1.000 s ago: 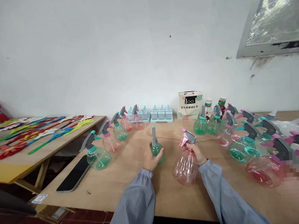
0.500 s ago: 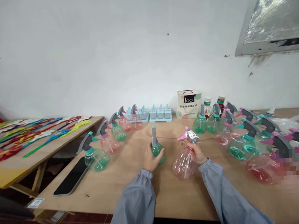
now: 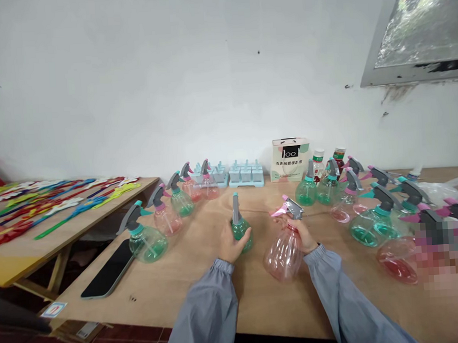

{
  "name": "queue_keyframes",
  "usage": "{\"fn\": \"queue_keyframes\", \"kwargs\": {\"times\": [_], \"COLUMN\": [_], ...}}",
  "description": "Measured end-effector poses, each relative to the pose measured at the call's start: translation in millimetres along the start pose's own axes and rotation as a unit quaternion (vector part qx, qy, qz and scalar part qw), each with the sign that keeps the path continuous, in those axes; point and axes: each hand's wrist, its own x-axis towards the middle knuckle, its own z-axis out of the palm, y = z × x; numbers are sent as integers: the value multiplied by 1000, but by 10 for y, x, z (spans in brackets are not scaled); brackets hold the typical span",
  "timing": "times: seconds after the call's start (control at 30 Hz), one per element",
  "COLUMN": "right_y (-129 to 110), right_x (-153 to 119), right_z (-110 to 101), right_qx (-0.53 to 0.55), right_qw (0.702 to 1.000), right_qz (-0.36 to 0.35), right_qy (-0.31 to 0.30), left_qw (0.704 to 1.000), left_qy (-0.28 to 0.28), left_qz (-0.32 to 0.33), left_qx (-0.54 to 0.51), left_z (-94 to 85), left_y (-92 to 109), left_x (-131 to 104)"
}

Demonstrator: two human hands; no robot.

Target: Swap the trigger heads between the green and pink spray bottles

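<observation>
My left hand (image 3: 232,242) is wrapped round the body of a green spray bottle (image 3: 241,231) with a grey trigger head, upright at the middle of the table. Just to the right, my right hand (image 3: 300,234) grips a pink spray bottle (image 3: 283,256) by its neck, under the pink and grey head. That bottle's body is clear and ribbed, and it leans slightly. A green spray bottle (image 3: 148,243) stands to the left with several more pink and green ones behind it. On the right stands another group, including a green spray bottle (image 3: 366,229).
A black phone (image 3: 108,272) lies at the table's left. Pale blue popsicle moulds (image 3: 246,176) and a paper bag (image 3: 291,167) stand along the wall. Colourful flower-shaped crafts (image 3: 60,207) cover the neighbouring table. A blurred patch (image 3: 447,256) hides part of the right side.
The pink bottle in my right hand has shifted slightly downward, and its wrinkled shiny glare on the head has lessened. My left hand stays on the green bottle.
</observation>
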Motion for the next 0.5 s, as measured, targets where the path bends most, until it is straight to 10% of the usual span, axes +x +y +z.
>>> {"fn": "queue_keyframes", "kwargs": {"times": [0.5], "right_y": [56], "right_x": [10], "right_z": [-2], "right_qx": [2], "right_qw": [997], "right_qz": [-48], "right_qy": [61], "left_qw": [1000], "left_qy": [-5], "left_qz": [-1], "left_qx": [1], "left_z": [3], "left_y": [-17], "left_x": [0]}}
